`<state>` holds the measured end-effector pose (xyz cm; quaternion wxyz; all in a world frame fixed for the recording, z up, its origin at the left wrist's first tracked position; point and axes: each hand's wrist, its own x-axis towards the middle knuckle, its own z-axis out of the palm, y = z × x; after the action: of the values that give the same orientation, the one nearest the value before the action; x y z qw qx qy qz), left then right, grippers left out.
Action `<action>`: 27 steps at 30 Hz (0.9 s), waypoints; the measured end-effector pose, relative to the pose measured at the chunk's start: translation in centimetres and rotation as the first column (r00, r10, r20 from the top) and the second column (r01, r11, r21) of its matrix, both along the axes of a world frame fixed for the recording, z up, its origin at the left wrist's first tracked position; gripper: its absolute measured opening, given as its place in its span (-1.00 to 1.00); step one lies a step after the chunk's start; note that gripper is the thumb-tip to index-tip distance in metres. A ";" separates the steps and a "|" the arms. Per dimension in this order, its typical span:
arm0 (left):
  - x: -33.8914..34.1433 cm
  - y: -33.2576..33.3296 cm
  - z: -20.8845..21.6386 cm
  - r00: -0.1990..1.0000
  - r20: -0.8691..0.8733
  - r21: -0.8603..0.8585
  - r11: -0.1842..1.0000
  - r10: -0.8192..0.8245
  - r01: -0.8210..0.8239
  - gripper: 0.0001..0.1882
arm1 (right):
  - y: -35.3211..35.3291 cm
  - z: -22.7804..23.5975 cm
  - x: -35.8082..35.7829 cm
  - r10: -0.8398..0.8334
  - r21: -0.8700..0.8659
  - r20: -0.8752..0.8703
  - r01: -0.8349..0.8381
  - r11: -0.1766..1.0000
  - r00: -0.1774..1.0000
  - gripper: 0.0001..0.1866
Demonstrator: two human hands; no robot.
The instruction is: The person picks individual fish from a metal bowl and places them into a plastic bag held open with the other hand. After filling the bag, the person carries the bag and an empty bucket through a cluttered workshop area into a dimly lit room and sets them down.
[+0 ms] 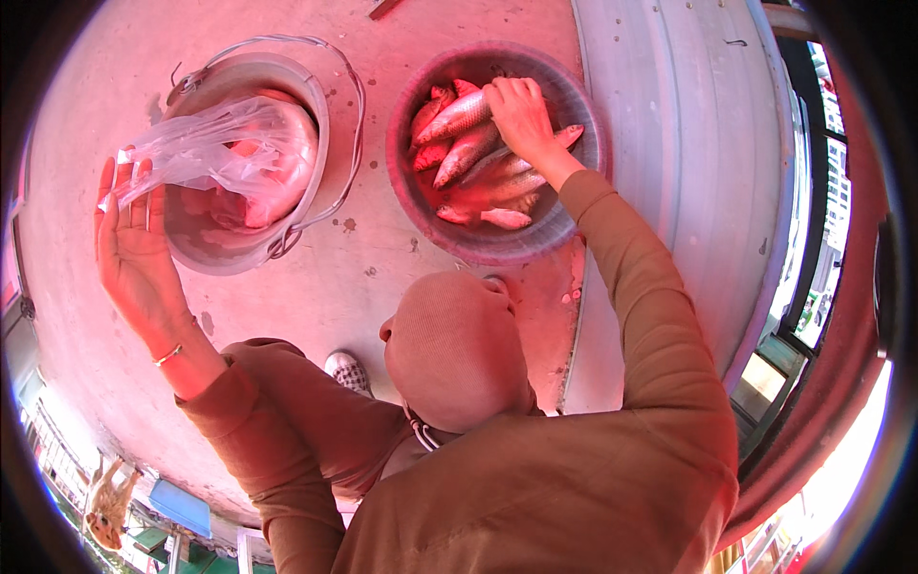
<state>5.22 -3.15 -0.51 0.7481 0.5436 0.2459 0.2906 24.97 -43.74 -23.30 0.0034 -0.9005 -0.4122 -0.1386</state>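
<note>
My left hand (134, 244) is raised at the left side of the bucket (196, 239), its fingers pinching the edge of a clear plastic bag (206, 153). The bag stretches across the bucket's opening. Inside the bucket, beneath the film, lies a pale, smooth bulk (290, 143) that I cannot identify. Over the round basin (406, 196) to the right, my right hand (521, 117) reaches down with curled fingers closed on the end of a silvery fish (457, 118). Several more fish, such as a small one (505, 219), lie around it in the basin.
A wire handle (360, 124) loops out from the bucket's right side. Pale ribbed metal sheeting (660, 153) runs along the right, beyond the basin. Toward the lower left are a tan dog (108, 502) and a blue box (180, 509). A checkered shoe (346, 371) rests on the floor.
</note>
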 end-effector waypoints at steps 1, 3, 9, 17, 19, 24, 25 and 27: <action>0.0 0.0 -0.1 1.000 0.006 -0.009 1.000 -0.005 0.005 -0.49 | -0.5 -0.1 0.1 -0.020 0.052 -0.005 0.020 0.998 1.000 -0.52; -0.1 0.2 -0.1 1.000 0.014 -0.024 1.000 -0.011 0.011 -0.48 | -0.9 1.0 -0.3 -0.055 0.160 -0.022 0.058 0.985 0.998 -0.59; -0.2 0.0 0.0 1.000 0.001 -0.003 1.000 -0.019 0.019 -0.46 | -3.4 0.8 -4.0 0.151 0.081 -0.314 -0.132 0.988 0.937 -0.83; -0.3 0.0 -0.1 0.999 -0.016 -0.001 0.999 -0.040 0.040 -0.46 | -3.8 0.2 -10.0 0.126 0.002 -0.427 -0.139 0.990 0.895 -0.64; -0.2 -0.1 0.1 0.999 -0.027 0.002 1.000 -0.023 0.023 -0.46 | -4.0 0.7 -11.5 0.158 0.058 -0.411 -0.147 0.987 0.898 -0.55; -0.2 -0.1 0.1 1.000 -0.007 -0.026 1.000 -0.013 0.012 -0.46 | -4.7 0.3 -12.6 0.119 0.062 -0.361 -0.104 0.993 0.925 -0.74; -0.2 -0.3 0.2 1.000 -0.010 -0.021 1.000 -0.009 0.009 -0.46 | -4.8 0.1 -12.1 0.105 0.050 -0.340 -0.093 0.994 0.934 -0.78; -0.1 -0.6 0.3 1.000 -0.015 -0.013 1.000 -0.005 0.005 -0.46 | -4.4 0.7 -10.9 0.078 0.092 -0.300 -0.053 0.994 0.951 -0.80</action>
<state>5.12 -3.75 -0.24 0.7504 0.5414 0.2522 0.2831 14.10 -48.14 -22.60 0.1085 -0.8959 -0.4305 -0.0158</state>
